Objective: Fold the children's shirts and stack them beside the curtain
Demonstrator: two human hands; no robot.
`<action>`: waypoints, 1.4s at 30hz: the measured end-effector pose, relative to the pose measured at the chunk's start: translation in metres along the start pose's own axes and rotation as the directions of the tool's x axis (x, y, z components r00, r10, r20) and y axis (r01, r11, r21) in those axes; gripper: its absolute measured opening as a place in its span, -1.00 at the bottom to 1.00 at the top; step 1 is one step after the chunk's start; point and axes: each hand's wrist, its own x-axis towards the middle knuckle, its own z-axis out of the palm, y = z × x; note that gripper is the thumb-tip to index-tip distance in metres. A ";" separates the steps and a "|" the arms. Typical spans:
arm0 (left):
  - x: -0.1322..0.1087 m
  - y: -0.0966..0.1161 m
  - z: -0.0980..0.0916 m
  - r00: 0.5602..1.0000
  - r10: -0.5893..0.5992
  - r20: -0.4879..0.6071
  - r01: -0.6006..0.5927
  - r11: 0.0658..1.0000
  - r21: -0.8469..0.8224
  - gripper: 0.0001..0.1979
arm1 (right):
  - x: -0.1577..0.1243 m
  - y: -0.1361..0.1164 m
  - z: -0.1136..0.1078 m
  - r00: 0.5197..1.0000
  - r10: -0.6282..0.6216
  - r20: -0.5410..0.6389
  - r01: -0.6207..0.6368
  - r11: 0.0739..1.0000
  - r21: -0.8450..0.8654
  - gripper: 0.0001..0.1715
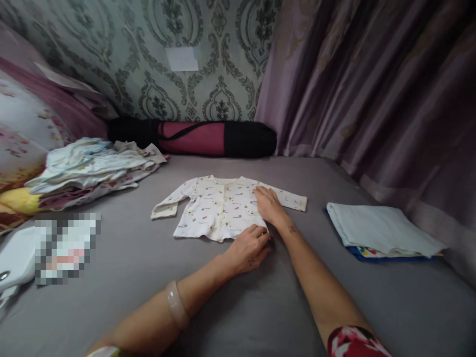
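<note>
A small white long-sleeved baby shirt with a tiny print and a buttoned front lies spread out, front side up. Its left sleeve bends downward, while the right one reaches out nearly straight. At the lower right corner of the hem, my left hand has its fingers curled in on the cloth; the fingertips are partly hidden. Just above it, my right hand rests with flat fingers on the shirt's right side, below the start of the sleeve.
The shirt lies on a grey sheet. Folded cloths are stacked at right, and a loose heap of clothes is at left. A black and red long bag lies along the wall. A white object sits near left, beside a pixelated patch. Purple curtains hang at right.
</note>
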 end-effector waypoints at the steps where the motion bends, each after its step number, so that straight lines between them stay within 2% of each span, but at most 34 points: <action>1: -0.003 0.000 -0.002 0.999 0.030 0.020 -0.029 0.999 -0.024 -0.77 | 0.000 -0.010 0.004 0.999 -0.025 0.037 0.024 0.999 0.024 -0.43; 5: -0.017 0.000 -0.017 0.984 0.136 0.114 -0.113 0.976 -0.185 -0.76 | -0.003 -0.037 0.024 0.985 -0.052 0.162 0.041 0.997 0.065 -0.30; 8: -0.029 -0.008 -0.034 0.985 0.118 0.128 -0.077 0.954 -0.290 -0.76 | -0.005 -0.040 0.031 0.989 -0.028 0.145 0.025 0.999 0.021 -0.28; 11: -0.039 -0.031 -0.055 0.997 -0.073 0.034 0.080 0.943 -0.324 -0.76 | -0.005 -0.039 0.031 0.990 -0.017 0.143 0.018 1.000 -0.007 -0.28; 13: -0.049 -0.057 -0.070 0.957 -0.277 -0.082 0.238 0.917 -0.318 -0.75 | -0.005 -0.040 0.031 0.988 -0.006 0.153 0.008 1.000 -0.011 -0.27; 14: -0.056 -0.072 -0.077 0.914 -0.380 -0.144 0.324 0.895 -0.307 -0.75 | -0.004 -0.041 0.031 0.988 -0.001 0.156 0.003 1.000 -0.012 -0.27; 16: -0.075 -0.104 -0.092 0.775 -0.563 -0.288 0.504 0.825 -0.257 -0.76 | -0.005 -0.041 0.032 0.987 0.007 0.160 -0.004 1.000 -0.022 -0.27; 17: -0.087 -0.120 -0.099 0.688 -0.642 -0.339 0.605 0.765 -0.221 -0.74 | -0.005 -0.041 0.032 0.986 0.009 0.167 -0.004 1.000 -0.029 -0.27; 19: -0.112 -0.148 -0.112 0.492 -0.770 -0.407 0.794 0.588 -0.152 -0.68 | -0.003 -0.039 0.030 0.981 0.011 0.195 -0.004 0.999 -0.039 -0.26; 20: -0.125 -0.159 -0.117 0.433 -0.806 -0.404 0.846 0.518 -0.125 -0.65 | -0.001 -0.038 0.026 0.975 0.016 0.222 -0.007 0.999 -0.040 -0.26; 21: -0.136 -0.167 -0.121 0.392 -0.835 -0.386 0.879 0.464 -0.112 -0.62 | 0.002 -0.038 0.022 0.966 0.021 0.258 -0.011 0.999 -0.041 -0.25; 22: -0.145 -0.173 -0.124 0.369 -0.863 -0.345 0.897 0.428 -0.110 -0.60 | 0.007 -0.040 0.017 0.956 0.022 0.294 -0.010 0.999 -0.042 -0.25; 24: -0.156 -0.179 -0.128 0.347 -0.905 -0.248 0.917 0.382 -0.110 -0.60 | 0.019 -0.047 0.008 0.949 0.006 0.315 0.007 0.999 -0.042 -0.28; 27: -0.155 -0.179 -0.128 0.321 -0.932 -0.167 0.938 0.337 -0.078 -0.59 | 0.042 -0.071 0.005 0.977 -0.046 0.208 0.049 0.999 -0.009 -0.31; 29: -0.149 -0.177 -0.127 0.299 -0.941 -0.160 0.948 0.312 -0.064 -0.55 | 0.052 -0.092 0.014 0.983 -0.066 0.171 0.062 0.998 0.029 -0.26; 32: -0.141 -0.176 -0.127 0.271 -0.950 -0.154 0.955 0.286 -0.081 -0.54 | 0.057 -0.115 0.033 0.973 -0.082 0.214 0.071 0.996 0.060 -0.18; 35: -0.140 -0.177 -0.127 0.257 -0.951 -0.169 0.956 0.276 -0.099 -0.59 | 0.055 -0.121 0.047 0.969 -0.084 0.231 0.072 0.996 0.057 -0.17; 39: -0.140 -0.179 -0.128 0.234 -0.963 -0.135 0.955 0.253 -0.151 -0.67 | 0.057 -0.119 0.052 0.969 -0.077 0.235 0.073 0.997 0.024 -0.19; 42: -0.137 -0.181 -0.129 0.243 -0.966 -0.085 0.952 0.254 -0.171 -0.75 | 0.060 -0.119 0.052 0.967 -0.069 0.247 0.070 0.998 0.005 -0.19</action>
